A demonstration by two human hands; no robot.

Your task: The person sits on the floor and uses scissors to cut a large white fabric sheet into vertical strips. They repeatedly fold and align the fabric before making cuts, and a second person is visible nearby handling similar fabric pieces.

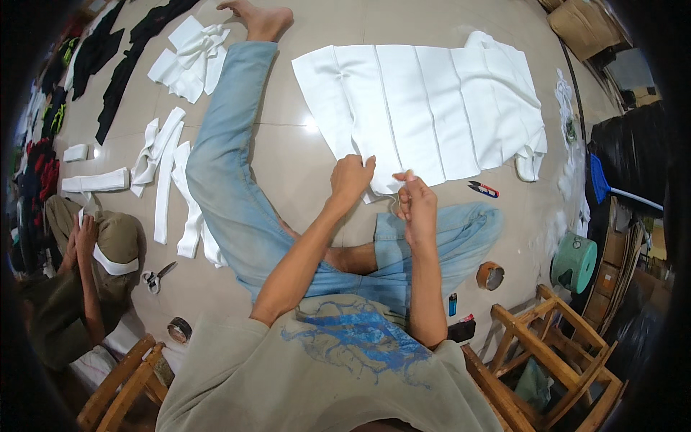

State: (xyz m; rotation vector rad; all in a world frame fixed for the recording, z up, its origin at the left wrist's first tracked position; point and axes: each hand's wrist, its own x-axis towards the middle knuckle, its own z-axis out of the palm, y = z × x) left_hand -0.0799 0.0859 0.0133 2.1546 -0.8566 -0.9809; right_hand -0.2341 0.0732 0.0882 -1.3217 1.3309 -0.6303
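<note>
From the head view I see one big white cloth (446, 108) spread at one o'clock, the left hand's (350, 178) fingers closed on its near edge. The right hand (416, 203) curls just beside; whether it clamps anything, I can't tell. One cardboard box (581, 29) sits at two o'clock, contents hidden. Two tape rolls (493, 273) lie at four and eight.
</note>
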